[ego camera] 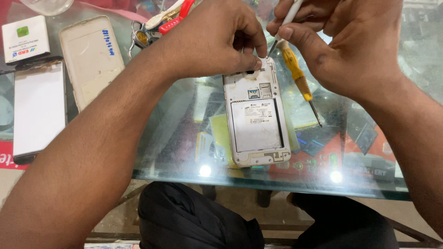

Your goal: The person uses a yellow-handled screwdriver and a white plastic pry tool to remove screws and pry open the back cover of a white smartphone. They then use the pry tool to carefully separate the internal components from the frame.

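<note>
Fingers (253,59) of the left hand (210,39) pinched the opened phone (256,113) on the glass surface (184,152), right hand (341,37) gripping a screwdriver (282,25) at its top screws, back cover (92,57) already off.

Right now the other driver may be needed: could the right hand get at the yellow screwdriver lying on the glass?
Probably yes. The yellow screwdriver lies uncovered just under the right hand, but that hand already grips a white-handled tool, which it would have to put down first.
</note>
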